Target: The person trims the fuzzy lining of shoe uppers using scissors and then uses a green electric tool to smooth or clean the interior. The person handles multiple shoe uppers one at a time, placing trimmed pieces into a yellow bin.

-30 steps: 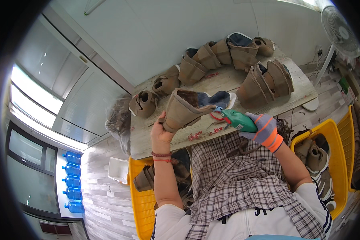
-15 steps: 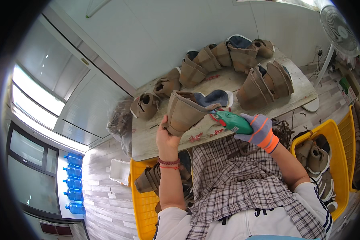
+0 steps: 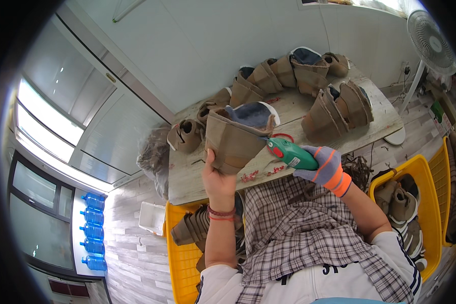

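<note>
My left hand (image 3: 219, 178) is bare and grips a brown shoe upper (image 3: 232, 142) from below, holding it up over the near part of the table. The upper has a dark blue lining and a white edge at its opening. My right hand (image 3: 325, 169), in a grey-purple glove with orange bands, is wrapped round green-and-red handheld electric scissors (image 3: 295, 155). Their tip touches the right edge of the upper; the blade itself is too small to make out. Behind these, several similar shoe uppers (image 3: 266, 77) stand nested in a row.
The table (image 3: 187, 177) also bears a stack of uppers (image 3: 339, 111) at right. Yellow baskets with uppers stand below, one at left (image 3: 180, 253) and one at right (image 3: 430, 202). A white fan (image 3: 430, 40) is at far right, a plastic bag (image 3: 154, 152) beside the table's left end.
The upper in my left hand has turned and tilted, so more of its blue lining faces up, and it sits slightly further left. The electric scissors stay at its right edge.
</note>
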